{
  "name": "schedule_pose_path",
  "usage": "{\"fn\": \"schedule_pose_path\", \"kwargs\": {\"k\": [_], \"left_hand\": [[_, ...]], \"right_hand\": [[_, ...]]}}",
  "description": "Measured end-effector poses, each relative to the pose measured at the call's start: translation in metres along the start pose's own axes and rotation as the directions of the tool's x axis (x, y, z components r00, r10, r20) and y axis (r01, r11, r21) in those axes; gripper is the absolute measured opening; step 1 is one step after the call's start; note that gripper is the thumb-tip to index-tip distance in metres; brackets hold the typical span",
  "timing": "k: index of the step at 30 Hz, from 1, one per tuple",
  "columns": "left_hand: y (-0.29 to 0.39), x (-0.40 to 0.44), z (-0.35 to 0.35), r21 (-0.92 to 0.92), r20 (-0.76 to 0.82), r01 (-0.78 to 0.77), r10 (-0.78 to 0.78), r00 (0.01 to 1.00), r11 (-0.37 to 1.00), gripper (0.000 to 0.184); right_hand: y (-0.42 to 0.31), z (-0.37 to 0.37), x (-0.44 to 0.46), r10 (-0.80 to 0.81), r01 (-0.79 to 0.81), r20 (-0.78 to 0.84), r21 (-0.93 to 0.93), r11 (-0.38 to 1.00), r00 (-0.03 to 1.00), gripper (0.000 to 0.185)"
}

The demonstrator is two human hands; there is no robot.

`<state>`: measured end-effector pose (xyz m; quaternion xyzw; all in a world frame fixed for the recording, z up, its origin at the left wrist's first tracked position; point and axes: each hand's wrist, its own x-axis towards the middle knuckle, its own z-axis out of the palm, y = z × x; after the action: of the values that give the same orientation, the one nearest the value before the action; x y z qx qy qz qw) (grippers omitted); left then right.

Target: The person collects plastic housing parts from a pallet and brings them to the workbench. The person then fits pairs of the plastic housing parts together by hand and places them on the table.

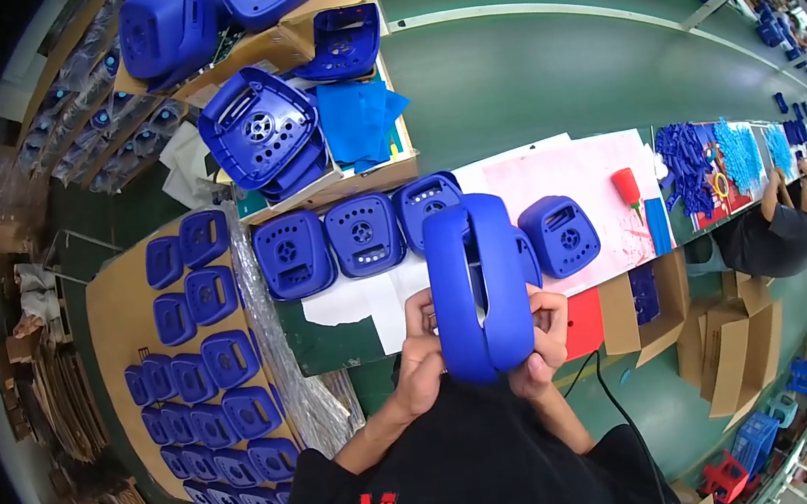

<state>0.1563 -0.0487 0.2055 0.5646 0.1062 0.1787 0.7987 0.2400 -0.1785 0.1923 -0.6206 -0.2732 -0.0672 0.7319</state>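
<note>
A blue plastic housing (505,285) is held upright in front of my chest, a long slot running down between its two rounded sides. My left hand (421,361) grips its lower left side, fingers curled and thumb pressed in. On the lower right side my right hand (545,335) grips it the same way. Just beyond, several blue housings with round holes stand in a row on the bench, including one at the left end (293,255). To the right, another blue housing (565,235) lies on a pink-stained white sheet (600,167). Part of a housing behind the held one is hidden.
A red bottle (626,187) stands on the sheet. Left, a cardboard-covered pallet (129,316) bears rows of blue housings. Cardboard boxes (728,353) sit on the floor at right, near a co-worker (774,237). A black cable (624,406) hangs beside my right arm.
</note>
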Motion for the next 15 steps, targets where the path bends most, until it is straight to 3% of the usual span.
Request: {"fn": "schedule_pose_path", "kwargs": {"k": [1,3,5,8,9,11,13,15], "left_hand": [[0.001,0.002,0.000,-0.001,0.008,0.001,-0.001,1.000,1.000,0.021],[0.004,0.005,0.000,-0.233,-0.064,0.266,-0.288,0.956,0.935,0.021],[-0.009,0.005,-0.006,-0.192,-0.024,0.227,-0.236,0.971,0.955,0.021],[-0.028,0.004,-0.014,-0.306,-0.050,0.303,-0.333,0.942,0.902,0.053],[-0.028,0.009,-0.019,-0.303,-0.050,0.302,-0.331,0.942,0.904,0.053],[-0.025,0.026,-0.029,-0.453,0.113,0.466,-0.469,0.876,0.760,0.047],[-0.023,0.033,-0.032,-0.456,0.161,0.495,-0.478,0.863,0.739,0.049],[-0.015,0.040,-0.028,-0.190,0.065,0.533,-0.531,0.845,0.824,0.055]], "right_hand": [[0.002,-0.003,0.000,-0.003,0.003,-0.007,-0.004,1.000,1.000,0.049],[0.005,-0.009,0.001,-0.035,0.039,0.046,-0.083,0.996,0.998,0.047],[0.007,-0.013,0.001,-0.015,0.018,0.029,-0.096,0.995,0.999,0.046],[0.014,-0.017,-0.003,0.023,-0.023,0.002,-0.037,0.999,1.000,0.044],[0.019,-0.019,-0.005,0.040,-0.040,-0.010,0.036,0.999,0.999,0.044],[0.027,-0.020,-0.005,0.028,-0.026,-0.019,0.105,0.994,0.999,0.046],[0.025,-0.015,0.001,0.201,-0.189,-0.047,0.183,0.965,0.978,0.048],[0.024,-0.014,0.013,0.160,-0.146,-0.068,0.176,0.973,0.985,0.052]]}}
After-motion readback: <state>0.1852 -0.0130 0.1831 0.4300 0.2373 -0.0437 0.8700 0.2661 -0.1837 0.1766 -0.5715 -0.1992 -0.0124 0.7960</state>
